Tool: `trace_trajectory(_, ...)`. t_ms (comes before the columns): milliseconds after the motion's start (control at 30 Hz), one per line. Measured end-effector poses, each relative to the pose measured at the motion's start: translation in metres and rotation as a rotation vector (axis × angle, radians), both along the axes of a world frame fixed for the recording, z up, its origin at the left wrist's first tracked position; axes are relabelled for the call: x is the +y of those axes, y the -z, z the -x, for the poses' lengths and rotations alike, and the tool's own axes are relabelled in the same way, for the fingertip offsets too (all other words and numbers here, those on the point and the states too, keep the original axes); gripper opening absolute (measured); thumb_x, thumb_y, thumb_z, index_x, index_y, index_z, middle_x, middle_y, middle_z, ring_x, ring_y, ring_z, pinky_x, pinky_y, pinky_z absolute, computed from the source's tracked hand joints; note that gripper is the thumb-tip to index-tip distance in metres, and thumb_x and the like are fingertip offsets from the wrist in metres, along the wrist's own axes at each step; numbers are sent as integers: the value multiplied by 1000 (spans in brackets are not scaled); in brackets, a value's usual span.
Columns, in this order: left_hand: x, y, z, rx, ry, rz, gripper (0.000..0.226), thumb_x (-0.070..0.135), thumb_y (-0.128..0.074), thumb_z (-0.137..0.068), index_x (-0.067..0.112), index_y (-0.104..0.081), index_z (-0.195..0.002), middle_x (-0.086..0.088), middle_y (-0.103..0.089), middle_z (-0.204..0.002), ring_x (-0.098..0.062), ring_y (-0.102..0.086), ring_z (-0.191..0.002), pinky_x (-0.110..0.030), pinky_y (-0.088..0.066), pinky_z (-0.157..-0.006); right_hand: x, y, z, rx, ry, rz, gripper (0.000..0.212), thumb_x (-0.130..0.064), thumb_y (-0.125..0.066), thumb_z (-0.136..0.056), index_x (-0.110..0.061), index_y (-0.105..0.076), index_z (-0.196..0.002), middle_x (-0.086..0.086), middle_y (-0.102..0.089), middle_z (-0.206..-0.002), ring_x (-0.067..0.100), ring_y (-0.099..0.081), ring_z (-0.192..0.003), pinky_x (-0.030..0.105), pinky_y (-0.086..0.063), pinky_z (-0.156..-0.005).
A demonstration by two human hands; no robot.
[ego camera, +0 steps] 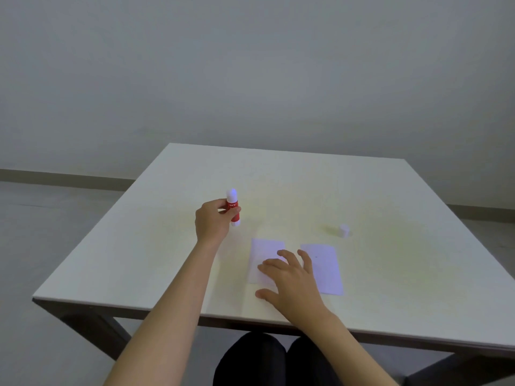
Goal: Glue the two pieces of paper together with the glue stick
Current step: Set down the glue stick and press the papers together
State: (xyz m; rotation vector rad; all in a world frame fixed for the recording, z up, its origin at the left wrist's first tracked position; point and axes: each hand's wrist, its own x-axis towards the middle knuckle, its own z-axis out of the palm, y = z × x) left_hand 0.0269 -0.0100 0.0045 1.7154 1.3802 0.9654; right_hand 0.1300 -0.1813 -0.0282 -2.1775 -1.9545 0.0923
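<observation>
Left hand grips the red glue stick, held near upright just beyond the left paper piece; long axis vertical, white glue tip up, cap off and standing well apart at right. Right hand lies open, fingers spread, pressing that piece flat on the table. The right paper piece lies just beside. Risks: the stick must invert before application; light paper may drag or crease if the pressing hand lifts.

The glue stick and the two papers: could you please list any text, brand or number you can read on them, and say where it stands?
Glue stick: white lettering on the red label, too blurred to read.
Left paper: none visible.
Right paper: one tiny dark speck, no text.
White cap: none visible.
</observation>
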Motion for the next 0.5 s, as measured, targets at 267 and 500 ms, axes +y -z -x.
trace_trajectory(267,0,8,3,36,4,-9,14,26,-66,-81,25,-69,-68,10,-66,-59,-2,-53,-55,-23,-33,-50,4,-3,-2,-22,-63,-59,38,-41,-52,-90,-26,-61,-123,-10,-62,-128,12,-25,-140,40,10,-114)
trace_trajectory(500,0,12,4,25,11,-2,14,27,-65,-81,31,-66,-68,16,-65,-57,-2,-59,-62,-23,-36,-52,0,-17,5,-174,-96,-215,18,-36,-86,-54,-29,-70,-60,-17,-71,-65,17,-70,-95,51,-43,-96)
